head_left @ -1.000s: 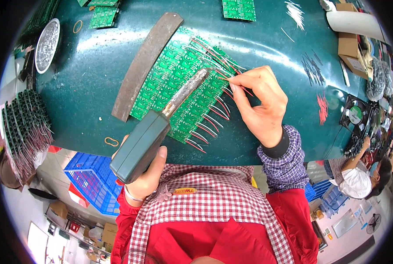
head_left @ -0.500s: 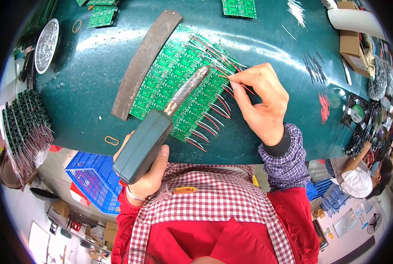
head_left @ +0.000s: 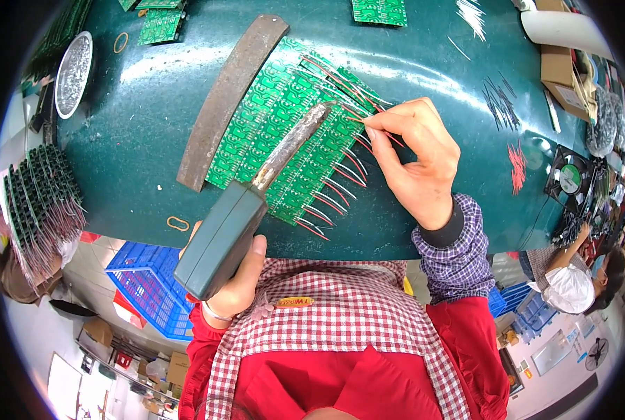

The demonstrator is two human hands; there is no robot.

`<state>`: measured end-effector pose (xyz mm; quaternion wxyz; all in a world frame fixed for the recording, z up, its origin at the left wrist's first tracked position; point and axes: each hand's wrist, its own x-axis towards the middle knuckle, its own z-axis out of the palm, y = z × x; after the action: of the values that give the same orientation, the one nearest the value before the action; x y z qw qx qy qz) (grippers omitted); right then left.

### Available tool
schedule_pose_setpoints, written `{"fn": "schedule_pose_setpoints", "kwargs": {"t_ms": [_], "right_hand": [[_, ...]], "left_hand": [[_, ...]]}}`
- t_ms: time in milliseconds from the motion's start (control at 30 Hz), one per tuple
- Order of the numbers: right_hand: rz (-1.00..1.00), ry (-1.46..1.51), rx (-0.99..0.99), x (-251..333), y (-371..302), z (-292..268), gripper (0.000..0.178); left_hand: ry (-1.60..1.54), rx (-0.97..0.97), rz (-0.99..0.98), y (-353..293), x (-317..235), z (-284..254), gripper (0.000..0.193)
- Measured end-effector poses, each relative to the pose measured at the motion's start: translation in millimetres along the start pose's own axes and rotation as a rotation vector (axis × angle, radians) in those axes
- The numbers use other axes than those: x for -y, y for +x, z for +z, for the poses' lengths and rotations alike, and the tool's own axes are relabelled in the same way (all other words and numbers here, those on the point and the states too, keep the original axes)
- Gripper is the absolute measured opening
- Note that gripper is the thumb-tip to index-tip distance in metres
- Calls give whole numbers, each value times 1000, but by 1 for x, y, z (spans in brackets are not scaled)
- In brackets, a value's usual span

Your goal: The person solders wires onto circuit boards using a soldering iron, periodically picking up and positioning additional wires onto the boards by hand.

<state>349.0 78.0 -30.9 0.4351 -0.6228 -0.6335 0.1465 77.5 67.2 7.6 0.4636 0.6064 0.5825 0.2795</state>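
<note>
My left hand point(head_left: 239, 283) is wrapped round the dark green handle of a soldering iron point(head_left: 223, 234). Its thick silvery barrel slants up and right across a panel of green circuit boards point(head_left: 274, 133), the tip close to the boards' right edge. At that edge my right hand point(head_left: 421, 157) pinches a thin red wire point(head_left: 354, 115) between thumb and forefinger, just right of the tip. Red and white wires point(head_left: 342, 190) stick out in pairs along the panel's lower right edge. A curved grey metal bar point(head_left: 232, 98) lies along the panel's left side.
Loose white wires point(head_left: 472, 19), black wires point(head_left: 501, 106) and red wires point(head_left: 516, 169) lie in bunches at the right. A round metal dish point(head_left: 74, 74) stands at far left, near wired boards point(head_left: 39, 203). A small fan point(head_left: 567, 178) sits at the right edge. Another person point(head_left: 571, 283) works beyond.
The soldering iron's handle has shifted slightly left and down with my left hand, and its tip has drawn back a little. My right hand has hardly moved.
</note>
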Motion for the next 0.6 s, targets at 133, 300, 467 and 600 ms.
{"fn": "schedule_pose_setpoints", "kwargs": {"t_ms": [133,300,467,600], "right_hand": [[2,0,-2,1,0,0,21],[-4,3,-5,1,0,-1,20],[9,-18,-2,2,-5,-9,20],[96,-56,-62,3,-16,-29,18]], "left_hand": [[-40,-35,34,-4,2,2,32],[-41,-24,35,-6,1,2,32],[-90,-59,44,-4,0,6,40],[-48,-55,66,-1,8,1,39]]}}
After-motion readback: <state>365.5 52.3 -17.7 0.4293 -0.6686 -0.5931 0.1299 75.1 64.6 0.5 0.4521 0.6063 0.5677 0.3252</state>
